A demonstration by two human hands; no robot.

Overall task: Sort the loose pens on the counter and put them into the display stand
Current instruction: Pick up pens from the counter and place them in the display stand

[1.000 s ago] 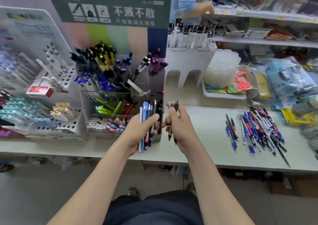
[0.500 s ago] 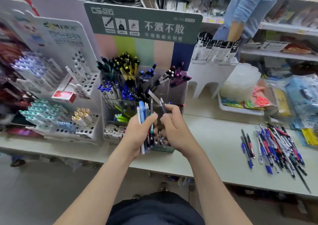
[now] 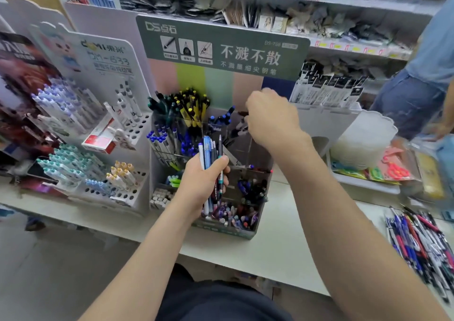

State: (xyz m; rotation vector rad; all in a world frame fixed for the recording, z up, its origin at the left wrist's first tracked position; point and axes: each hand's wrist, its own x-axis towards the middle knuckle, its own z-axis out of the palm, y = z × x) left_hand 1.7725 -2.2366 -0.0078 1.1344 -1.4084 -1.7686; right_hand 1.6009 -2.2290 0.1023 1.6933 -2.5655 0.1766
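Note:
My left hand [image 3: 200, 183] grips a bundle of pens [image 3: 208, 153], blue, white and dark, upright in front of the clear tiered display stand [image 3: 245, 233]. My right hand [image 3: 270, 119] is raised over the stand's upper right compartment, fingers curled round dark pens [image 3: 242, 123] whose ends poke out on its left side. The stand's compartments hold yellow, blue, green and dark pens. A heap of loose pens [image 3: 422, 242] lies on the counter [image 3: 282, 249] at the far right.
White pen racks [image 3: 115, 153] stand left of the display stand. A white refill holder [image 3: 326, 99] and a tray with clear plastic containers [image 3: 363, 144] sit behind on the right. Another person [image 3: 422, 85] stands at the shelves, far right.
My right hand has lifted from beside my left hand up and back to the stand's upper right compartment, carrying the dark pens. My left hand keeps its bundle. The view has moved closer.

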